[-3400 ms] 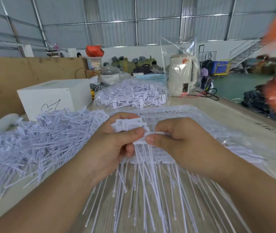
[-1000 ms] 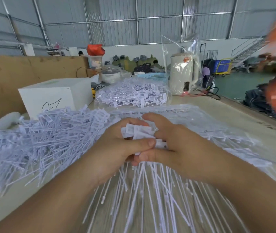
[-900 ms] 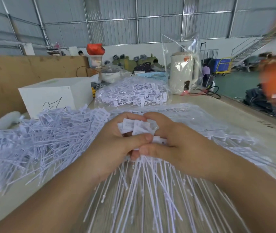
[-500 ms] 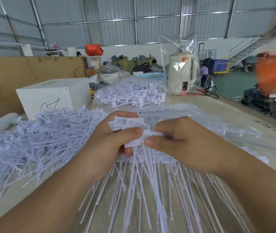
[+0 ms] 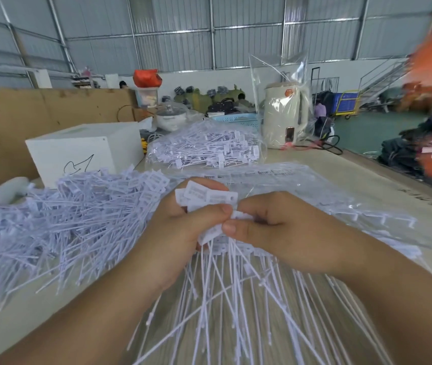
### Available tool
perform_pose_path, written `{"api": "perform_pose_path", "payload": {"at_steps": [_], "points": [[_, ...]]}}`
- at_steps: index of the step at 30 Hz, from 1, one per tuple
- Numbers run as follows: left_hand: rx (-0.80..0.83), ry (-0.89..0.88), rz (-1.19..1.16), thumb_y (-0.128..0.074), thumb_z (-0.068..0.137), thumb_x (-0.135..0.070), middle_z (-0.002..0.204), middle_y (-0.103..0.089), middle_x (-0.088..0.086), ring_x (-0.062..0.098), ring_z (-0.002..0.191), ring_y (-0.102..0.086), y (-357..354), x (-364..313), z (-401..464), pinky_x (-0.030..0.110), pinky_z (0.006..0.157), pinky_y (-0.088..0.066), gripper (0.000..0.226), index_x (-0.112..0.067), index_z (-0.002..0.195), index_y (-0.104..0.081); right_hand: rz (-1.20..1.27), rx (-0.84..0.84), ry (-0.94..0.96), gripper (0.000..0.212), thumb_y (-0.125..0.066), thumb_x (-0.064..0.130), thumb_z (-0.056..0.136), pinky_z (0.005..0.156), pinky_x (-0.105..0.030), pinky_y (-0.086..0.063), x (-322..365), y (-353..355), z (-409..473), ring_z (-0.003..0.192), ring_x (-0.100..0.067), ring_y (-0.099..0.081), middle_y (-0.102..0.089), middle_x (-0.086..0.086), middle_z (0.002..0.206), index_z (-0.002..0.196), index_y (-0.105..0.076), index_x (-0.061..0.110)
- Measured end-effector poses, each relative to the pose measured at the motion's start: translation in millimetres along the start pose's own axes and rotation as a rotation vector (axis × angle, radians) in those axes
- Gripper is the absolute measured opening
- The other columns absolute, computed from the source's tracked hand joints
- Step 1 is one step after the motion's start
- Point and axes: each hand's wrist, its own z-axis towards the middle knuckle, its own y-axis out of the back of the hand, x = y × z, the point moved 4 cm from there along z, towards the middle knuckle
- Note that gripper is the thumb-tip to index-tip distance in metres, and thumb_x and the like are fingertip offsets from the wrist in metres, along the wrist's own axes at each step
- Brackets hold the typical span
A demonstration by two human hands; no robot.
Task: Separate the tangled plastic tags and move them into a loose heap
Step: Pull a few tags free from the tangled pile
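Warehouse hall, metal walls; wooden table [image 5: 341, 175] carries all items. Landmark for places: white box [image 5: 83, 148].

Head view, 1 view only.

- Item 1, bundle of tags [image 5: 207, 201]: held just right of and nearer than the white box, above the table. Flat printed heads bunched at the top, long thin tails fanning down toward the viewer. Judged very light, heads stiff and smooth, tails springy and apt to snag on one another. Best taken by the flat heads, 1 at a time; pulling a tail would likely drag its neighbours along.
- Item 2, left hand [image 5: 183, 233]: fingers curled round the bunched heads, thumb pressed across the front.
- Item 3, right hand [image 5: 283, 230]: thumb and forefinger pinching 1 head at the bundle's right edge, other fingers curled under.
- Item 4, loose heap [image 5: 59, 227]: spread in front of the white box, to the left of the hands.
- Item 5, bagged tags [image 5: 207, 148]: right of the white box, clear wrap, untouched.
- Item 6, flat bag of tags [image 5: 301, 196]: farther right, lying partly under the right hand.
- Item 7, kettle [image 5: 286, 117]: behind the bagged tags, far right of the white box, inside a clear bag.
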Motion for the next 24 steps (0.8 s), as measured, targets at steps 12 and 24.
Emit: {"api": "perform_pose_path", "payload": {"at_steps": [12,24], "points": [[0.107,-0.066,0.049,-0.072,0.069,-0.027,0.084,-0.076,0.001,0.014,0.079,-0.072,-2,-2,-3,0.02,0.066,-0.053,0.01,-0.028,0.079,-0.076,0.128,-0.033,0.029,0.043,-0.06,0.04,0.092,0.051,-0.031,-0.024,-4,-2,1,0.051,-0.016,-0.029,-0.029,0.004,0.054,0.059,-0.041,0.02],[-0.044,-0.026,0.113,-0.072,0.064,-0.046,0.087,-0.074,0.009,0.022,0.081,-0.071,3,4,-1,0.039,0.075,-0.055,0.029,-0.024,0.083,-0.073,0.017,-0.155,0.079,0.043,-0.054,0.041,0.096,0.05,-0.041,-0.037,-1,-13,1,0.048,-0.021,-0.039,-0.046,-0.008,0.054,0.091,-0.065,0.0]]}}
